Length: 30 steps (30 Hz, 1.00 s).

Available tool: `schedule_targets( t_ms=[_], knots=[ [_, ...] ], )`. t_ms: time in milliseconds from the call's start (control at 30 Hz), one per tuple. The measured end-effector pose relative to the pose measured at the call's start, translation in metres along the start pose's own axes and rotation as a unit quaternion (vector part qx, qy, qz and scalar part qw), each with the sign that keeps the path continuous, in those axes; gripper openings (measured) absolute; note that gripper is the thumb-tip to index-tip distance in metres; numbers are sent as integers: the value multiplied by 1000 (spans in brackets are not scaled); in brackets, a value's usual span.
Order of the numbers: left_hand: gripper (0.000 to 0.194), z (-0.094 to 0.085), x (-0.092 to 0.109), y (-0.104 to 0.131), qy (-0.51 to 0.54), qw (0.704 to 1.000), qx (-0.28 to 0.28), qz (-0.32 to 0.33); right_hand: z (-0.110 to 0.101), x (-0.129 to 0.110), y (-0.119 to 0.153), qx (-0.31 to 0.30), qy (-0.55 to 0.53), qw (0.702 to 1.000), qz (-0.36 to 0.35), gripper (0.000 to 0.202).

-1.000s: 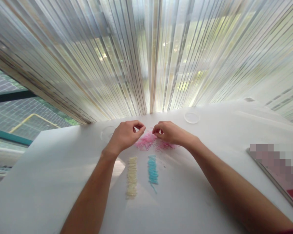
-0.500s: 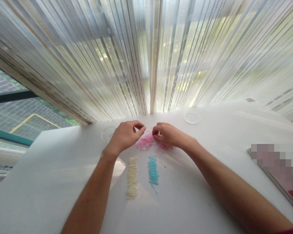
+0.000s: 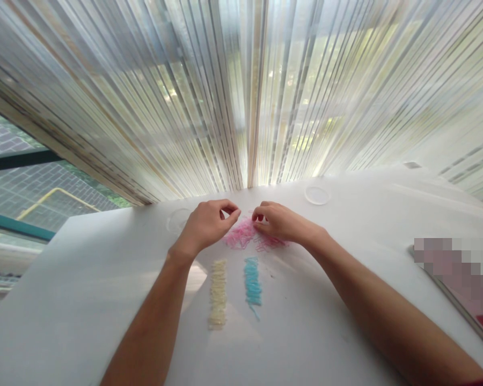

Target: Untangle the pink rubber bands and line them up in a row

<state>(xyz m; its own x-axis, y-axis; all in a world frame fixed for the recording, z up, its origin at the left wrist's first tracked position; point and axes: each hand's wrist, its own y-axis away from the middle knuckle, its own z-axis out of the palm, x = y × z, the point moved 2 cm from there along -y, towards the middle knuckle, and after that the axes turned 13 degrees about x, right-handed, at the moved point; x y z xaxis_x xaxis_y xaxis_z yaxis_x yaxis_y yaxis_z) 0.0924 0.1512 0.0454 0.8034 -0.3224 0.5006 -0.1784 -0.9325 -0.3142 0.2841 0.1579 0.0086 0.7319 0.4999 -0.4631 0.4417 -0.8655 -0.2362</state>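
Observation:
A loose heap of thin pink pieces (image 3: 241,234) lies on the white table between my hands. My left hand (image 3: 215,222) is over the heap's left edge, thumb and forefinger pinched; anything between the tips is too small to make out. My right hand (image 3: 276,220) is over the heap's right part with its fingers curled in, and what they hold, if anything, is hidden. Nearer to me, a row of pale yellow pieces (image 3: 218,295) is laid in a column, and to its right is a shorter column of blue pieces (image 3: 253,281), with one piece slanting off its lower end.
A clear round lid or dish (image 3: 317,195) lies behind my right hand. Another clear round dish (image 3: 178,220) is partly behind my left hand. A flat pinkish object (image 3: 459,284), partly blurred out, lies at the right. A striped curtain (image 3: 241,96) hangs along the table's (image 3: 84,279) far edge.
My right hand has shifted very slightly, its fingertips a little to the right over the pink heap. My left hand is in the same place.

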Motion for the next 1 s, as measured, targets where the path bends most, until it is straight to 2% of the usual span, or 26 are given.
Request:
schedule_targets(
  t_ms=[400, 567, 800, 1000],
  knots=[
    [23, 2, -1, 0, 10, 1000, -8, -3, -7, -1, 0, 5, -13, 1000, 5, 15],
    [23, 7, -1, 1, 42, 999, -33, 1, -12, -2, 0, 30, -21, 999, -5, 12],
    [22, 16, 4, 2, 36, 997, -60, -21, -15, -5, 1, 52, -30, 998, -23, 10],
    [23, 17, 8, 2, 33, 997, -56, -44, -18, -10, 1, 52, -37, 998, -24, 10]
  ],
)
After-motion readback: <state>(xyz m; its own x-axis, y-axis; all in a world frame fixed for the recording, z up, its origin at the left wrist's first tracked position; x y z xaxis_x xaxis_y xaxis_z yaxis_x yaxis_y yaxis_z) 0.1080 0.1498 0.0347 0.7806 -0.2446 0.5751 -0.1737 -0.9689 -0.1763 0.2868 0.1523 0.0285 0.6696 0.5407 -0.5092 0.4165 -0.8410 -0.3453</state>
